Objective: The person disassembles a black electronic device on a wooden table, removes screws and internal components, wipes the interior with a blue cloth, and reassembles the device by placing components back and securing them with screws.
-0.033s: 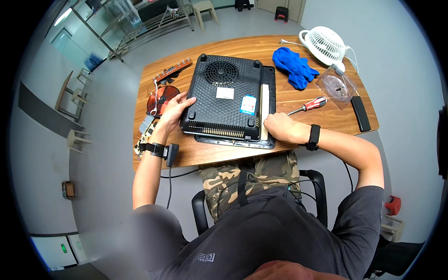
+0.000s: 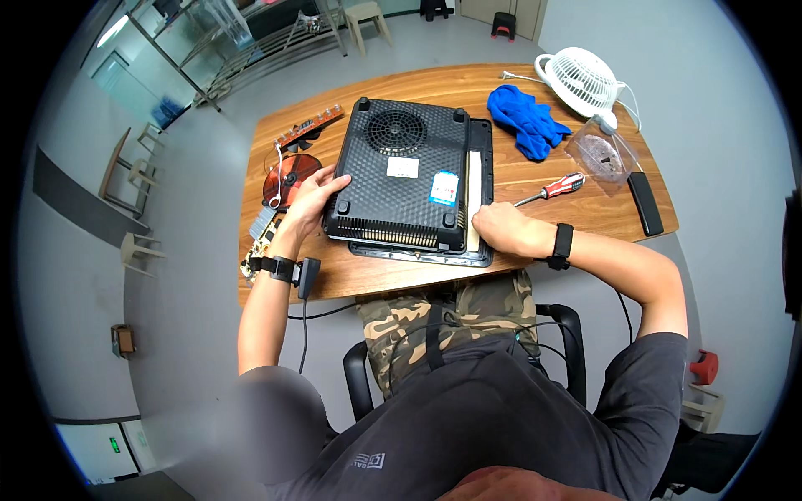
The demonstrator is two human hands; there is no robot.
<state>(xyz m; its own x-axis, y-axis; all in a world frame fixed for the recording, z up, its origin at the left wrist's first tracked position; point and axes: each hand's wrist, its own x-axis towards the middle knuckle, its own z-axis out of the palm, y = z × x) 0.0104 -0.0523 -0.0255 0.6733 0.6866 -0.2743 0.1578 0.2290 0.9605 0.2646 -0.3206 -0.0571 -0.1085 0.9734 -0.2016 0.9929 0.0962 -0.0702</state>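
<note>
A black induction cooker housing (image 2: 401,188) with a round fan grille, rubber feet and two labels lies underside up. It rests on a flat black panel (image 2: 481,138) that sticks out at the right and front, and a cream strip (image 2: 474,171) shows between them. My left hand (image 2: 309,202) is closed round the housing's left edge, thumb on top, fingers partly hidden beneath. My right hand (image 2: 510,230) is curled into a fist against the right edge, by the strip; whatever its fingers hold is hidden. Just beyond it lies a red-and-white screwdriver (image 2: 564,185).
Left of the housing lie a copper-coloured coil (image 2: 292,177), an orange circuit strip (image 2: 311,126) and a circuit board (image 2: 259,244) with a heat sink. To the right are a blue cloth (image 2: 528,118), a white fan (image 2: 576,79), a clear bag (image 2: 600,157) and a black bar (image 2: 645,204).
</note>
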